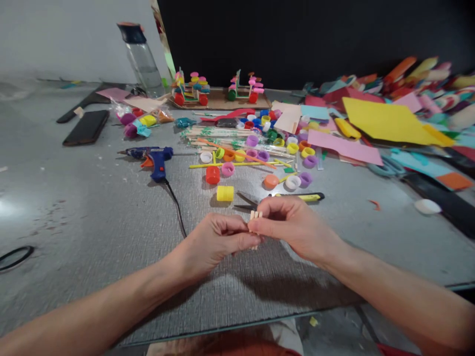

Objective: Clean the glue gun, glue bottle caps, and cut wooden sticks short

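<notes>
Left hand [213,242]: closed; thumb and fingertips pinch the bundle of short pale wooden sticks [256,214] from its left side.
Right hand [293,225]: closed too; thumb and forefinger grip the same bundle from its right side, with the other fingers curled under.
Where the bundle is: right between the 2 sets of fingertips, held above the grey textured table top [92,222], in front of the person.
Long axis: roughly upright, running away from the person. The top ends stand clear above the fingers and a short bit shows below them. It looks like 3 sticks side by side, though the count is hard to tell.
Nearer hand: neither; both touch the bundle.
Just beyond the right hand: scissors with a yellow-and-black handle [297,197], lying flat.
Just beyond the left hand: a yellow plastic bottle cap [225,193], with a red plastic cap [213,174] further on.
Further left of the left hand: a blue hot-glue gun [156,158], whose black cord [177,207] trails toward that wrist.
</notes>
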Demonstrator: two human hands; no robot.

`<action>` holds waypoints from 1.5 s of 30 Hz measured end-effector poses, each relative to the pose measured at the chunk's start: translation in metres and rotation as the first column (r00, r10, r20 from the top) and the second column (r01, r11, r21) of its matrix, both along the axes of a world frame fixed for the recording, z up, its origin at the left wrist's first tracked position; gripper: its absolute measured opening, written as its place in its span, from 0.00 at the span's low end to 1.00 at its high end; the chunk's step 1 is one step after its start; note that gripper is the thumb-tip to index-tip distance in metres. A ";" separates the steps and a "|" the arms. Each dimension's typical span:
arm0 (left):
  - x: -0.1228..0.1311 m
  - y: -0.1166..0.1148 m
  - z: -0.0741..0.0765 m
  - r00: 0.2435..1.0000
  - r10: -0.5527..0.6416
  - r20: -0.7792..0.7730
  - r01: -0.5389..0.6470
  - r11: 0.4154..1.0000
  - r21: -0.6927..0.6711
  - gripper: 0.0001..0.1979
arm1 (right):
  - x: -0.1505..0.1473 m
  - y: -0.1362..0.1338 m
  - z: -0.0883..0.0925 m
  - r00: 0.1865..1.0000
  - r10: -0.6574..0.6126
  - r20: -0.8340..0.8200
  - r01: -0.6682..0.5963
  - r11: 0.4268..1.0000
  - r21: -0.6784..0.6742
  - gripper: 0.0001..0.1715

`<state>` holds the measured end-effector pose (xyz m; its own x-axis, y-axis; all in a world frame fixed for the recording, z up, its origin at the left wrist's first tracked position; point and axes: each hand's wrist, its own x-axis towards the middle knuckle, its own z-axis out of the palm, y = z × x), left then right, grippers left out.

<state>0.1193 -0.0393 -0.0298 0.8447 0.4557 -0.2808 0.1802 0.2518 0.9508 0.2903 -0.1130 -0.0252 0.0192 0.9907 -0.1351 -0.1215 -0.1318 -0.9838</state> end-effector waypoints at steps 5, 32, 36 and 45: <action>-0.002 0.000 -0.003 0.999 0.021 0.038 -0.024 0.997 0.071 0.09 | -0.002 0.001 0.003 1.000 0.026 -0.010 -0.025 0.999 0.029 0.15; -0.013 0.010 -0.011 0.949 0.194 0.251 -0.288 0.857 0.428 0.09 | 0.063 -0.038 0.027 0.140 -0.106 0.985 -0.126 0.984 0.123 0.18; -0.017 0.008 -0.011 0.942 0.127 0.310 -0.267 0.843 0.466 0.08 | 0.064 -0.054 0.006 -0.099 -0.056 0.994 -0.191 0.981 0.036 0.36; -0.013 0.005 0.005 0.946 0.115 0.304 -0.221 0.912 0.345 0.08 | 0.068 -0.041 0.008 -0.018 -0.034 0.999 -0.280 0.960 0.028 0.27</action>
